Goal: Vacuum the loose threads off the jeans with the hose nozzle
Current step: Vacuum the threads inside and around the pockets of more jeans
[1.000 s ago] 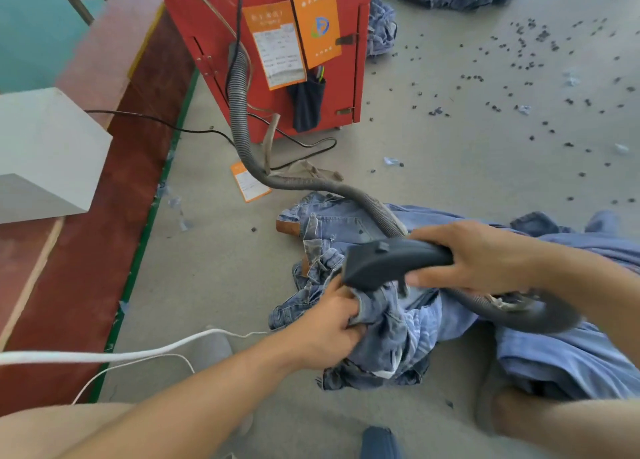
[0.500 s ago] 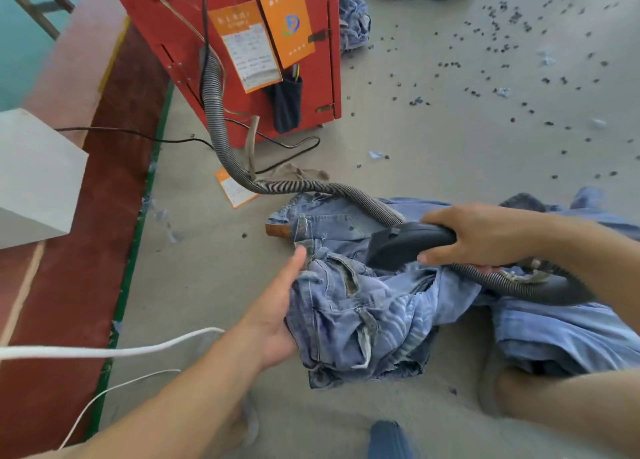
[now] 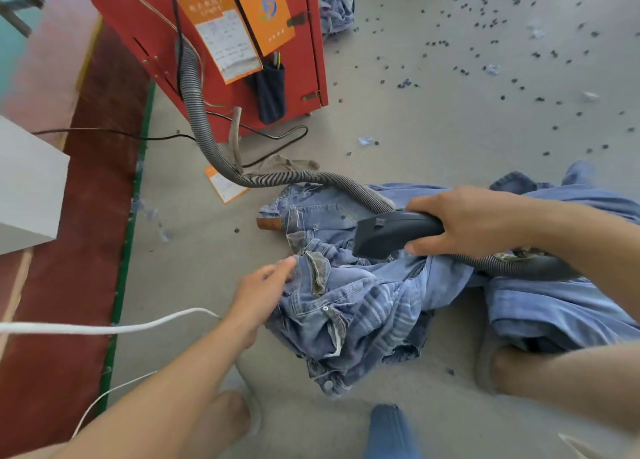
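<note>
A crumpled pair of light blue jeans (image 3: 349,306) lies on the grey floor in front of me. My right hand (image 3: 467,221) grips the dark grey hose nozzle (image 3: 384,231), whose mouth points left and down onto the denim near the waistband. The ribbed grey hose (image 3: 207,146) runs from the nozzle back to the red machine (image 3: 166,25). My left hand (image 3: 259,290) lies at the jeans' left edge, fingers stretched out and touching the fabric beside a pocket flap.
More blue jeans (image 3: 571,302) are heaped under my right arm. A white cord (image 3: 104,327) crosses the lower left. A white box (image 3: 27,188) sits at the left on the red strip. Dark scraps (image 3: 502,60) litter the floor at the upper right.
My left hand let go of the bunched denim and now lies flat-fingered at the jeans' left edge. The jeans have spread out. The nozzle shifted slightly right over the waistband.
</note>
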Motion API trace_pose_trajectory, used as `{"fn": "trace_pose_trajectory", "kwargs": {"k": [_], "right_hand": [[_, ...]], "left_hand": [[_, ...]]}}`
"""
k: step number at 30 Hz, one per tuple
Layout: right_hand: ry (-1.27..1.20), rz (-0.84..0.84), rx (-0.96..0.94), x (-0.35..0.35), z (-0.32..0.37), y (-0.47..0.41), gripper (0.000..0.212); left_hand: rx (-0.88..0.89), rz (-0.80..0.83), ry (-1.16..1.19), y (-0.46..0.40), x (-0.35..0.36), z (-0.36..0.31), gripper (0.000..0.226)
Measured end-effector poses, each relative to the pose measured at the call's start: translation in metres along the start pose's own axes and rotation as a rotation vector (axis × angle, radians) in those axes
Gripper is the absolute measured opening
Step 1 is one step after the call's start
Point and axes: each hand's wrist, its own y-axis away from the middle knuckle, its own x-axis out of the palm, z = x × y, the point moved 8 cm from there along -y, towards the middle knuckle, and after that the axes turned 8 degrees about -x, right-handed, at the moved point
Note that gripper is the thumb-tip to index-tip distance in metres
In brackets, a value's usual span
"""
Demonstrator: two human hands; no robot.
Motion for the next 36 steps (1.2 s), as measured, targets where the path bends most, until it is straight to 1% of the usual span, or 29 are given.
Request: {"fn": "trace_pose_trajectory", "kwargs": {"k": [2, 3, 4, 5, 6, 7, 8, 9, 10, 11, 12, 13, 14, 16, 17, 18, 19, 20, 21, 23, 24, 25, 27, 29, 31, 33, 36], "right_hand": [[0.013, 0.017, -0.002, 0.003, 0.002, 0.002, 0.030], [0.019, 0.024, -0.002, 0.005, 0.003, 0.003, 0.031], [0.028, 0.030, -0.004, 0.007, 0.004, 0.004, 0.032], [0.036, 0.037, -0.007, 0.009, 0.005, 0.004, 0.033], [0.037, 0.048, -0.012, 0.011, 0.005, 0.005, 0.034], [0.032, 0.062, -0.017, 0.013, 0.006, 0.005, 0.034], [0.028, 0.076, -0.023, 0.015, 0.007, 0.005, 0.032], [0.029, 0.085, -0.027, 0.017, 0.007, 0.005, 0.030], [0.033, 0.090, -0.028, 0.018, 0.007, 0.005, 0.030], [0.034, 0.089, -0.025, 0.018, 0.006, 0.005, 0.030], [0.032, 0.083, -0.022, 0.017, 0.005, 0.005, 0.030], [0.032, 0.070, -0.021, 0.014, 0.005, 0.006, 0.030], [0.035, 0.053, -0.023, 0.011, 0.005, 0.006, 0.030], [0.043, 0.013, -0.031, 0.005, 0.006, 0.005, 0.029], [0.040, -0.001, -0.035, 0.003, 0.007, 0.004, 0.029], [0.033, -0.009, -0.038, 0.002, 0.007, 0.003, 0.028], [0.025, -0.013, -0.040, 0.002, 0.007, 0.002, 0.028], [0.014, -0.016, -0.040, 0.002, 0.007, 0.001, 0.028], [-0.006, -0.022, -0.042, 0.002, 0.008, 0.000, 0.027], [-0.083, -0.048, -0.052, -0.001, 0.010, 0.002, 0.025], [-0.126, -0.072, -0.055, -0.005, 0.011, 0.004, 0.023], [-0.155, -0.101, -0.051, -0.009, 0.011, 0.007, 0.023], [-0.180, -0.160, -0.042, -0.019, 0.010, 0.013, 0.024], [-0.207, -0.208, -0.068, -0.028, 0.014, 0.020, 0.023], [-0.250, -0.228, -0.111, -0.034, 0.021, 0.028, 0.025], [-0.252, -0.209, -0.149, -0.036, 0.029, 0.034, 0.031], [-0.163, -0.139, -0.176, -0.029, 0.042, 0.037, 0.037]], "left_hand": [[-0.090, 0.092, -0.167, 0.000, 0.010, 0.005, 0.102], [-0.125, 0.146, -0.228, 0.002, 0.018, 0.007, 0.118], [-0.154, 0.196, -0.305, 0.004, 0.026, 0.011, 0.129], [-0.156, 0.222, -0.402, 0.005, 0.033, 0.014, 0.135], [-0.137, 0.212, -0.513, 0.006, 0.038, 0.016, 0.131], [-0.095, 0.177, -0.609, 0.001, 0.042, 0.017, 0.117], [-0.056, 0.130, -0.659, -0.005, 0.044, 0.017, 0.094], [-0.004, 0.091, -0.635, -0.010, 0.046, 0.015, 0.065], [0.016, 0.080, -0.551, -0.014, 0.046, 0.013, 0.040], [0.022, 0.077, -0.458, -0.018, 0.045, 0.013, 0.026], [0.028, 0.075, -0.384, -0.020, 0.044, 0.012, 0.025], [0.045, 0.062, -0.379, -0.022, 0.040, 0.010, 0.026], [0.065, 0.039, -0.434, -0.023, 0.036, 0.008, 0.029], [0.107, -0.035, -0.649, -0.024, 0.028, 0.007, 0.038], [0.127, -0.075, -0.700, -0.023, 0.022, 0.006, 0.042], [0.142, -0.095, -0.663, -0.021, 0.017, 0.005, 0.042], [0.166, -0.090, -0.553, -0.021, 0.014, 0.004, 0.040], [0.185, -0.052, -0.357, -0.020, 0.013, 0.003, 0.037], [0.179, 0.015, -0.107, -0.018, 0.012, 0.002, 0.034], [0.117, 0.187, 0.402, -0.013, 0.015, -0.004, 0.027], [0.106, 0.268, 0.599, -0.010, 0.016, -0.011, 0.027], [0.109, 0.332, 0.727, -0.005, 0.015, -0.020, 0.029], [0.135, 0.398, 0.801, 0.004, 0.013, -0.037, 0.031], [0.146, 0.403, 0.779, 0.011, 0.014, -0.050, 0.027], [0.133, 0.425, 0.770, 0.020, 0.017, -0.058, 0.024], [0.106, 0.464, 0.814, 0.026, 0.020, -0.063, 0.024], [0.081, 0.514, 0.886, 0.032, 0.024, -0.067, 0.025]]}}
